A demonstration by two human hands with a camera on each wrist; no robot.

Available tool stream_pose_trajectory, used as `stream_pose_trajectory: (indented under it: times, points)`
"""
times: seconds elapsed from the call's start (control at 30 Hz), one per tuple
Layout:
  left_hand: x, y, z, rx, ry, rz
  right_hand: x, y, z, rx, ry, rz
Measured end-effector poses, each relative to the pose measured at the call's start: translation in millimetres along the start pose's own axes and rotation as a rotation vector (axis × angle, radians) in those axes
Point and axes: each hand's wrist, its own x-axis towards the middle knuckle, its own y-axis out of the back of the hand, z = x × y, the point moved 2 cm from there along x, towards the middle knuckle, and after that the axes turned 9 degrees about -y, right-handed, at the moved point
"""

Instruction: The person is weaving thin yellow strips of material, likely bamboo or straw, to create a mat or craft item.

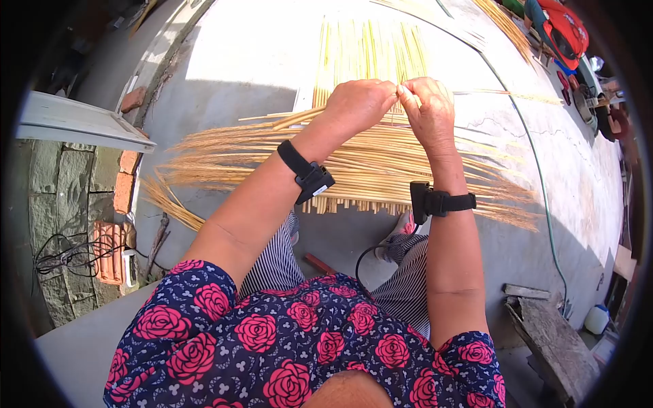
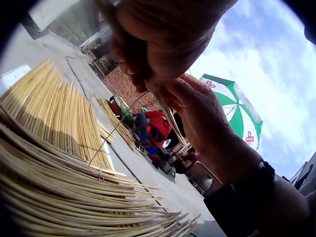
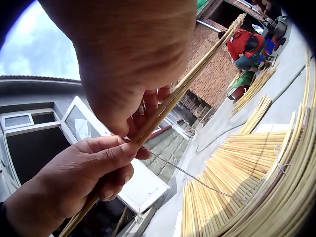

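Observation:
In the head view my left hand [image 1: 360, 105] and right hand [image 1: 430, 112] meet in front of me, fingertips together. The right wrist view shows the left hand [image 3: 94, 173] gripping a few thin straw-coloured stalks [image 3: 187, 81], thumb along them. My right hand [image 3: 128, 64] is curled at the same stalks, right beside the left thumb. From the joined fingers a thin string [image 3: 197, 180] runs down to a mat of side-by-side stalks [image 3: 247, 163]. The left wrist view shows my right hand [image 2: 207, 118] with thumb and fingertips pinched where stalks and string meet.
Loose stalks [image 1: 354, 170] with feathery ends lie crosswise before my knees. Farther off, a person in red [image 2: 157, 127] bends near another stalk pile [image 2: 116, 121]. A hose [image 1: 524, 122] crosses the concrete. A wooden board [image 1: 554, 347] stands at right, bricks [image 1: 124, 183] at left.

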Motion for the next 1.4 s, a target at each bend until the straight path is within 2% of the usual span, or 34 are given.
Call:
stream_pose_trajectory:
  times: [0.1, 0.2, 0.4, 0.5, 0.6, 0.7, 0.8, 0.9, 0.93, 0.97, 1.03, 1.13, 1.33, 1.4]
  points:
    - [0.4, -1.1, 0.4, 0.023, 0.011, -0.101, -2.2, -3.9, 5.1, 0.029, -0.091, -0.112]
    - [1.3, -1.3, 2.3, 0.070, -0.013, -0.179, -2.7, -2.8, 5.0, 0.023, -0.055, -0.129]
    - [1.9, 1.0, 6.0, 0.036, -0.042, -0.170, -2.9, 0.9, 6.8, 0.035, -0.015, -0.155]
    - [1.4, 0.9, 5.4, -0.018, -0.071, -0.074, -3.4, -2.6, 10.5, 0.028, -0.012, -0.171]
    - [3.4, -0.8, 3.4, 0.007, -0.029, -0.133, -2.8, -2.8, 7.7, 0.012, -0.029, -0.142]
    - [2.6, -6.1, 1.0, -0.060, -0.045, -0.065, -1.7, -0.5, 4.9, 0.004, 0.013, -0.121]
    - [3.8, -5.6, 5.2, -0.051, 0.006, -0.161, -0.2, 0.8, -1.7, -0.074, 0.079, -0.026]
    - [-8.3, -29.9, 21.2, 0.090, -0.048, -0.451, 36.2, 22.7, -27.2, -0.037, 0.123, 0.300]
    - [-8.3, -23.8, 24.3, 0.005, -0.050, -0.260, 35.7, 23.1, -16.6, 0.166, -0.163, 0.236]
    - [-2.3, -14.1, 22.0, -0.017, 0.006, -0.157, 30.2, 22.8, -12.5, 0.384, -0.278, 0.187]
    - [4.4, -1.9, 7.2, 0.090, -0.040, -0.149, 26.4, 19.1, -13.2, 0.825, -0.489, 0.123]
    - [3.3, -11.1, -5.6, 0.017, -0.107, 0.072, 27.4, 31.3, -27.1, 0.994, -0.515, 0.040]
    - [3.6, -41.8, -38.9, -0.015, -0.107, 0.166, 39.9, 77.9, -24.4, 1.262, -0.557, 0.074]
    - [5.9, -53.5, -52.2, -0.042, -0.041, 0.082, 42.5, 98.3, -26.1, 1.359, -0.521, 0.079]
